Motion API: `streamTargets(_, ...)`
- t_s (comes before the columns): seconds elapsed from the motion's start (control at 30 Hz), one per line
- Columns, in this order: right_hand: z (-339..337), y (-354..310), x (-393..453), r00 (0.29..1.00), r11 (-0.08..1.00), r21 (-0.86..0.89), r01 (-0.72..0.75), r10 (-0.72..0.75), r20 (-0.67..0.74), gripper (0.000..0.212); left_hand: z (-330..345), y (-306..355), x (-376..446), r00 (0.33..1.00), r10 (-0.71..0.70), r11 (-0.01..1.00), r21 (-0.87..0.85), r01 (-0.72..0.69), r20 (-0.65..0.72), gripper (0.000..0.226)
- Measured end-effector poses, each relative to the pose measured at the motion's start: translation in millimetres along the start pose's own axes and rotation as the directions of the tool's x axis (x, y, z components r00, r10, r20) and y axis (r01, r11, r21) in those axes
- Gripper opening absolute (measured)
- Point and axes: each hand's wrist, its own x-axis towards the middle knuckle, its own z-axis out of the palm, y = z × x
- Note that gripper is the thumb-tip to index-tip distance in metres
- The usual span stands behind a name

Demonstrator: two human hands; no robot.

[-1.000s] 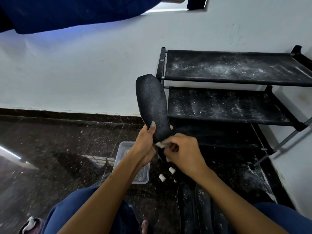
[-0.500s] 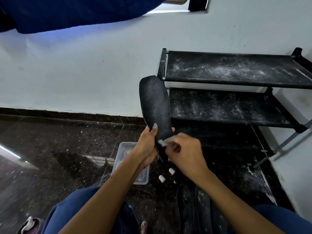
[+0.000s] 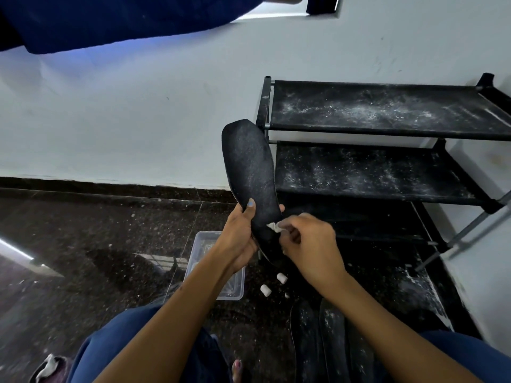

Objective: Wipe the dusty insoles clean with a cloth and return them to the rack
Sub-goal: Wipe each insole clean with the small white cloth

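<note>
- Since earlier, insole tilts slightly; right hand pinches cloth at its heel.
- Left hand grips insole; wiping step, next stroke up toward toe.

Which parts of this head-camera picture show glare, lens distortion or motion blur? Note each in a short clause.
Head view: a bright streak of glare on the polished floor; the wide-angle lens bows the skirting line and splays the rack; the right hand and its cloth look slightly soft, the insole sharp.
</note>
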Motion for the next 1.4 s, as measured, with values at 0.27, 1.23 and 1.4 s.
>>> streamTargets(0.27,1.4,-2.7,-8.4,0.994,0.994,-0.083,0.065,-0.057,0.099,0.016,2.9,2.2,-0.3,0.999,0.000,0.999,-0.043,-0.002,-0.034,0.038)
streamTargets(1.23,-17.9,-7.9,6.3,0.805,0.777,0.410,-0.478,0.201,0.559,0.017,-1.9,22.6,-11.1,0.989,-0.138,0.961,-0.235,0.149,0.061,0.085)
streamTargets(1.4,-22.2,-10.2,4.7,0.963,0.837,0.490,-0.242,0.146,0.226,0.012,-2.8,22.0,-8.2,0.989,-0.146,0.955,-0.262,0.140,-0.004,0.095)
